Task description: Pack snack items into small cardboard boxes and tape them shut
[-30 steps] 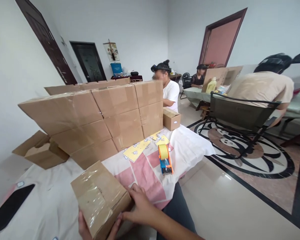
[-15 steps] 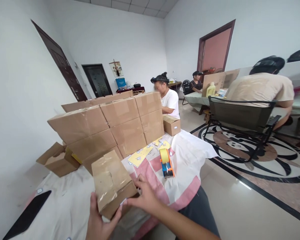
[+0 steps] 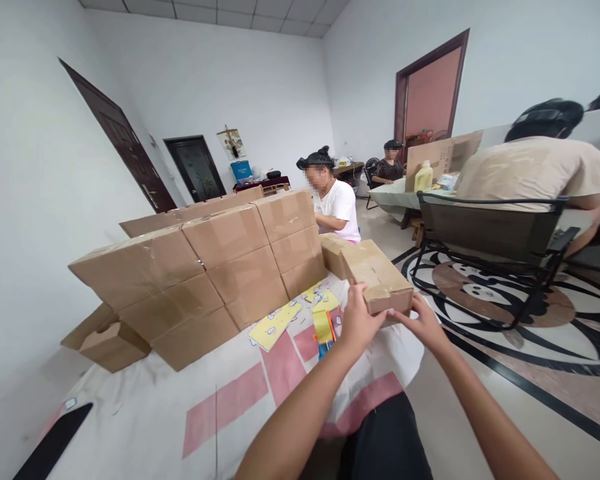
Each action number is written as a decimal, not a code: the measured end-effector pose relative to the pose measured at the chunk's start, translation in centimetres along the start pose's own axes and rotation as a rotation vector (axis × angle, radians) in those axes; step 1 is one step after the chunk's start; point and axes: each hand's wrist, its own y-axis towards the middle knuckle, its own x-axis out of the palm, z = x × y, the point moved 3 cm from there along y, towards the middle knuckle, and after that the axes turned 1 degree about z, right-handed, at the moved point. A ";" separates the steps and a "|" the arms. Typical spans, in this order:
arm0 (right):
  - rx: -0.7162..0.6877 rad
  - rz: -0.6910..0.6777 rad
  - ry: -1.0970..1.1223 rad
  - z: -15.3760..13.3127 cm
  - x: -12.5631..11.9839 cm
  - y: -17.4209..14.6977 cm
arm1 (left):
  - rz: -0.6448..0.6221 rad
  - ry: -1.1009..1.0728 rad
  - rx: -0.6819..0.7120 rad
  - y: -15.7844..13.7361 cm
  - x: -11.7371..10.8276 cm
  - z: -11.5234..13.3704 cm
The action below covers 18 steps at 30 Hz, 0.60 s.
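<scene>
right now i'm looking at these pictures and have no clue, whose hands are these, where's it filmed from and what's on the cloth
There is no machine here: these are a person's own bare left hand and right hand. Every picture comes from one camera worn on that person's head, looking forward and down. Both hands hold a taped brown cardboard box by its near end. On the white-and-pink cloth stand a stacked wall of brown cardboard boxes, an open brown cardboard box at the wall's left, and an orange-and-blue tape dispenser with a yellow roll. A flat black object, not identifiable, lies at the near left.
</scene>
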 end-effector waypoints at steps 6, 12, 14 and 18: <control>0.158 -0.143 0.013 9.0 0.1 2.6 | -0.107 0.092 -0.130 3.1 5.6 -3.5; 0.147 -0.252 -0.048 9.8 1.7 7.2 | -0.065 0.129 -0.220 5.6 6.2 -4.8; 0.197 -0.293 -0.095 9.6 2.1 8.6 | -0.077 0.141 -0.254 6.7 6.1 -4.7; 0.261 -0.261 -0.274 8.3 2.5 9.4 | -0.151 0.152 -0.266 7.4 3.2 -3.0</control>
